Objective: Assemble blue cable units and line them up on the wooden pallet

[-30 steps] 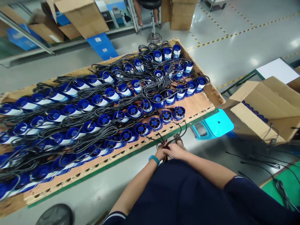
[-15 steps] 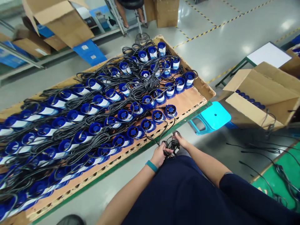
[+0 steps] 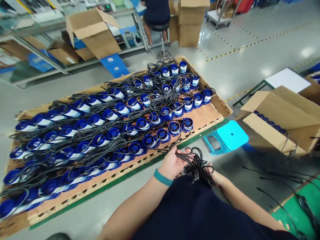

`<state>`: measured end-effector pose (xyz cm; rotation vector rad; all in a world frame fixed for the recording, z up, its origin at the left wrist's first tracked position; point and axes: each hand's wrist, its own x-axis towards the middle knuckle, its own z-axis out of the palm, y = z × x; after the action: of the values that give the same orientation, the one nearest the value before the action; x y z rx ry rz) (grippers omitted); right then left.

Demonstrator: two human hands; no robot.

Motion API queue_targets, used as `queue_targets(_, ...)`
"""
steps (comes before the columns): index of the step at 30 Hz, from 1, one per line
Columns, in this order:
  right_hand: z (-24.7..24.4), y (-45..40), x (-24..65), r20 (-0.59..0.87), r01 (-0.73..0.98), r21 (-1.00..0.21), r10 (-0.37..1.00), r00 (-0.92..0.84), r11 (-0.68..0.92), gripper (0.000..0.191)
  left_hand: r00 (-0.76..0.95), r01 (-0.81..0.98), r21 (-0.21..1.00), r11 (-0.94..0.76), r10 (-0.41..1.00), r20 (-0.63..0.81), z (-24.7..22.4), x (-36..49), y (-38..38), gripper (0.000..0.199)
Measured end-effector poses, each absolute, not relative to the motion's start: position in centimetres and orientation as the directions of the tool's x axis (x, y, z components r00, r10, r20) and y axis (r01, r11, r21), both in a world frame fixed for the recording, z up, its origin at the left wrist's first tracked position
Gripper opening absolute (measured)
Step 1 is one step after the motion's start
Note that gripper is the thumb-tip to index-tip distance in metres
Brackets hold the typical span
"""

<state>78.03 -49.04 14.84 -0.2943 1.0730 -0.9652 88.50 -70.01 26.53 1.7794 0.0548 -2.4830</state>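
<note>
Left hand (image 3: 172, 163) curled round a looped bundle of thin black cables (image 3: 197, 166), off the near edge of the green-edged worktop (image 3: 200, 134). Right hand (image 3: 216, 175) at the loops' other end, fingers mostly hidden, can't tell if gripping. Probably bunched to keep loops together. Round blue-and-white housings (image 3: 187, 124) sit in rows on shallow wooden tray (image 3: 206, 115), likely leaving cable lanes. Shiny grey floor (image 3: 240, 73), cyan plastic stool (image 3: 237, 128) alongside.

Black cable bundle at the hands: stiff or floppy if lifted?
Probably floppy: the black cable bundle splays into loose loops at the left hand. It may also tug or snag, as its strands appear to lead to the blue units.
</note>
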Motion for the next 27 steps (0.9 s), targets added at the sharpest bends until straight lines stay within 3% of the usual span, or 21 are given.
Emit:
queue_targets(4, 19.3, -49.6, 75.5, -0.459, 0.281, -0.816, -0.862, 0.216, 0.506, 0.075, -0.357, 0.166, 0.022, -0.986, -0.081, -0.931, 28.9, 88.0, -70.4, 0.047)
queue_targets(8, 23.5, -53.2, 73.1, -0.504, 0.057, -0.834, -0.8, 0.324, 0.548, 0.062, -0.36, 0.317, 0.027, -0.948, -0.146, -0.921, 30.6, 87.5, -71.4, 0.047)
queue_targets(13, 27.0, -58.5, 69.5, -0.39, -0.158, -0.921, -0.842, 0.373, 0.357, 0.053, -0.338, 0.467, 0.023, -0.884, -0.203, -0.919, 31.4, 86.6, -73.9, 0.048)
queue_targets(17, 28.2, -62.4, 65.8, -0.411, -0.186, -0.911, -0.767, 0.493, 0.368, 0.051, -0.318, 0.535, 0.054, -0.843, -0.261, -0.912, 31.3, 85.4, -76.2, 0.051)
queue_targets(21, 30.0, -67.1, 61.2, -0.34, -0.008, -0.895, -0.669, 0.661, 0.447, 0.041, -0.327, 0.491, 0.152, -0.858, -0.343, -0.881, 30.6, 84.2, -77.3, 0.062)
queue_targets(25, 32.0, -73.5, 57.3, -0.401, 0.043, -0.791, -0.569, 0.718, 0.611, 0.039, -0.442, 0.437, 0.311, -0.844, -0.503, -0.743, 29.3, 84.5, -76.8, 0.094)
queue_targets(27, 32.2, -77.1, 56.3, -0.485, 0.01, -0.749, -0.559, 0.672, 0.662, 0.039, -0.479, 0.31, 0.443, -0.841, -0.541, -0.692, 28.7, 85.6, -75.9, 0.108)
